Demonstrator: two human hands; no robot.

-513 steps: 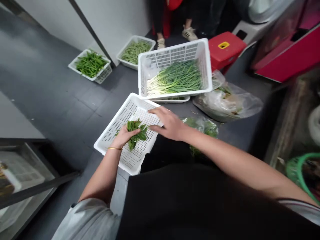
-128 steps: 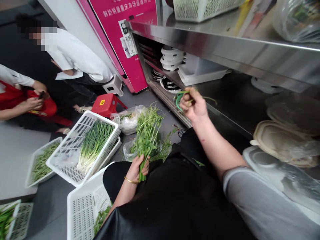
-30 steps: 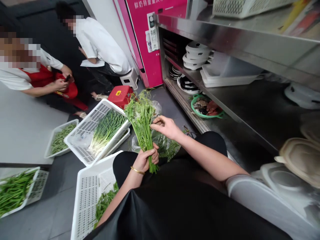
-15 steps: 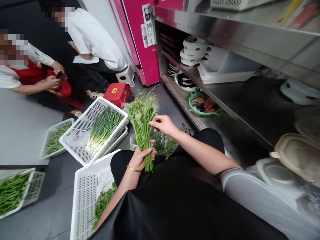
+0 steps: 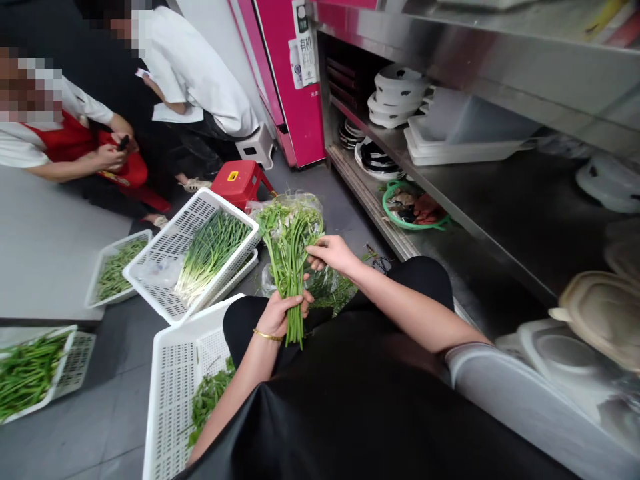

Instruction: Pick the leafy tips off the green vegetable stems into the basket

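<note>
A bunch of long-stemmed leafy greens (image 5: 290, 250) stands upright in front of me, its leaves at the top and bare stems below. My left hand (image 5: 280, 312), with a gold bangle at the wrist, is wrapped around the lower stems. At the bunch's right edge, my right hand (image 5: 333, 253) has thumb and forefinger pinched together. Whatever is between those fingertips is too small to make out. Beneath the hands, a plastic bag and loose trimmings (image 5: 340, 293) lie on the floor. A white perforated basket (image 5: 167, 393) with leafy greens (image 5: 213, 397) sits by my left forearm, which partly hides it.
Another white basket (image 5: 150, 263) holds scallions (image 5: 213, 253); green beans (image 5: 120, 267) fill a basket farther left. A red stool (image 5: 237, 183) stands ahead. Two people sit at the upper left. Steel shelving (image 5: 480, 200) with dishes and a green colander (image 5: 393, 217) runs along the right.
My right hand has shifted slightly down along the bunch's right edge. My left hand keeps its grip on the stems. The whole view has moved a little.
</note>
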